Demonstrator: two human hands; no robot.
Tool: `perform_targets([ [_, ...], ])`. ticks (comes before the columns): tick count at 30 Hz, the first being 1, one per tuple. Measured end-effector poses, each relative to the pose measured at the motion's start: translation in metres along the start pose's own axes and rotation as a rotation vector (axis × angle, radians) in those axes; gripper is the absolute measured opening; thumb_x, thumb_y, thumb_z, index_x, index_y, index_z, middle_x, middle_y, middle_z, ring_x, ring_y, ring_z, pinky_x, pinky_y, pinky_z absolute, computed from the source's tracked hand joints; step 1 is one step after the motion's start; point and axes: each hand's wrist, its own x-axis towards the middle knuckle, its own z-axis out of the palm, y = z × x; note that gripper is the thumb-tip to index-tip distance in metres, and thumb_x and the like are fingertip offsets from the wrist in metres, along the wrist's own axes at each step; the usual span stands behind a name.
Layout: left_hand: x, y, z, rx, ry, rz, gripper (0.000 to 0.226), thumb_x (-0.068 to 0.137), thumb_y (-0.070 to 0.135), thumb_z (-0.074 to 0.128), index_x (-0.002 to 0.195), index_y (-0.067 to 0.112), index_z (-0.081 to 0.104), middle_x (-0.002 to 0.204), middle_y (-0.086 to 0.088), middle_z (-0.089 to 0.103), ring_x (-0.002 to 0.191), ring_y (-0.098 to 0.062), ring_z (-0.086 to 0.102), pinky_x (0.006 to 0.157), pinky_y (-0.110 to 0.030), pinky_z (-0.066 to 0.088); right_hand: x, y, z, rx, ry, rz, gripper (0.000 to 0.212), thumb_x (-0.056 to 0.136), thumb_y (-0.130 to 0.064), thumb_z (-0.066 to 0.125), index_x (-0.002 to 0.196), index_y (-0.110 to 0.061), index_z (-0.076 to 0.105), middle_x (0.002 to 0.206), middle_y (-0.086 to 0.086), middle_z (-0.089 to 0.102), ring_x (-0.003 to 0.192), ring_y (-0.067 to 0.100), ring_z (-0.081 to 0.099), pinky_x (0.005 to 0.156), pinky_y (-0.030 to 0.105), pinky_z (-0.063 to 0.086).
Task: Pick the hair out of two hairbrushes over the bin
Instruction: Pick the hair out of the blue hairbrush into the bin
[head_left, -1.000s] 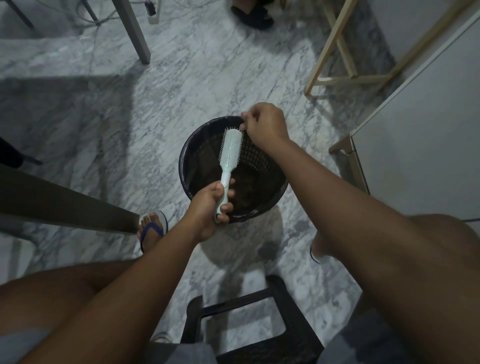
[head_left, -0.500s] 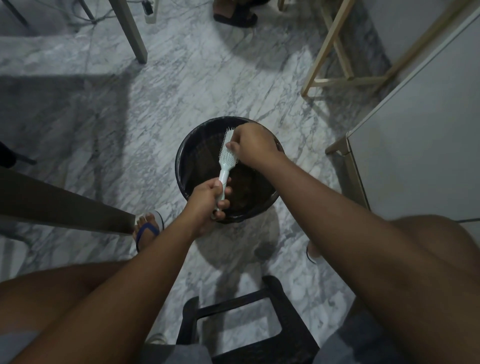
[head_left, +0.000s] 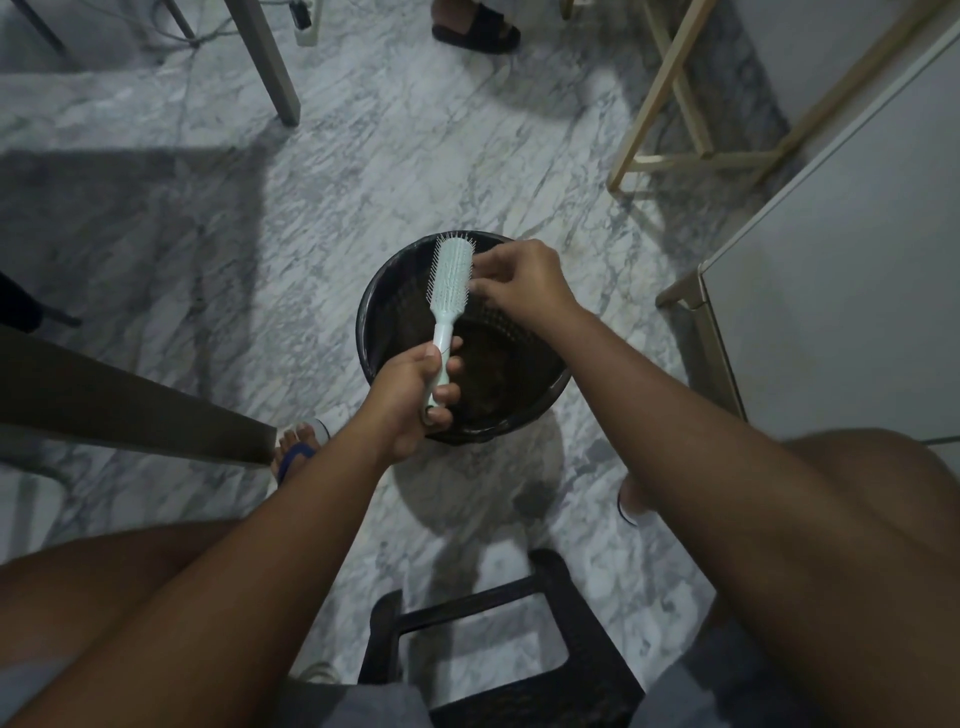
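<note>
the left hand (head_left: 410, 397) is clenching round the handle of the pale green hairbrush (head_left: 451, 278), holding it bristles up and tilted away from the body, directly above the open black bin (head_left: 370, 332) that is sitting on the marble floor (head_left: 363, 171). the right hand (head_left: 524, 288), which was lying right over the brush head half a second ago, is now sitting beside its right edge, so the bristles are showing again. its fingertips (head_left: 480, 291) are curling in together against the bristles at that edge; whether they are pinching a tuft of hair is too small and dim to tell. this is looking like one pull in a run of pulls: the fingers are digging in, drawing sideways, and whatever is coming loose is falling into the bin below, where a dark mass is already lying at the bottom. the brush head is looking mostly clean from here. a second hairbrush is not showing anywhere, so that half of the job is probably still waiting.
</note>
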Motion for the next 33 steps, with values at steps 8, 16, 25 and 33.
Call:
perform_targets([
  [8, 0.0, -0.006, -0.004, -0.063, -0.001, 0.007, 0.035, 0.103, 0.016, 0.034, 0.13, 0.009, 0.054, 0.08, 0.002, 0.051, 0.05, -0.006, 0.035, 0.038, -0.017, 0.023, 0.0, -0.004, 0.004, 0.385, -0.084, 0.367, 0.023, 0.1, -0.022, 0.056, 0.114, -0.004, 0.061, 0.117, 0.015, 0.068, 0.093, 0.021, 0.07, 0.074, 0.045, 0.063],
  [16, -0.002, -0.005, -0.006, -0.107, -0.053, 0.021, 0.034, 0.103, 0.017, 0.034, 0.13, 0.011, 0.055, 0.078, 0.003, 0.052, 0.05, -0.006, 0.035, 0.039, -0.017, 0.023, -0.007, -0.007, 0.002, 0.485, 0.007, 0.354, 0.029, 0.102, -0.02, 0.054, 0.111, 0.005, 0.065, 0.099, 0.019, 0.072, 0.071, 0.019, 0.069, 0.063, 0.026, 0.06],
  [25, 0.0, -0.008, 0.0, 0.057, 0.011, 0.018, 0.032, 0.105, 0.019, 0.035, 0.129, 0.011, 0.054, 0.088, 0.0, 0.054, 0.052, -0.008, 0.039, 0.042, -0.02, 0.024, -0.002, -0.019, 0.014, 0.128, -0.117, 0.2, 0.102, 0.071, -0.061, 0.079, 0.15, -0.02, 0.029, 0.148, 0.007, 0.043, 0.128, 0.023, 0.051, 0.091, 0.033, 0.056],
  [33, -0.006, -0.01, 0.005, 0.103, -0.011, 0.035, 0.032, 0.107, 0.017, 0.035, 0.131, 0.01, 0.055, 0.088, -0.003, 0.056, 0.053, -0.009, 0.04, 0.045, -0.02, 0.026, 0.017, -0.025, 0.015, -0.144, 0.194, 0.118, 0.039, 0.076, -0.049, 0.075, 0.096, -0.018, 0.064, 0.092, -0.004, 0.064, 0.089, 0.017, 0.063, 0.075, 0.033, 0.053],
])
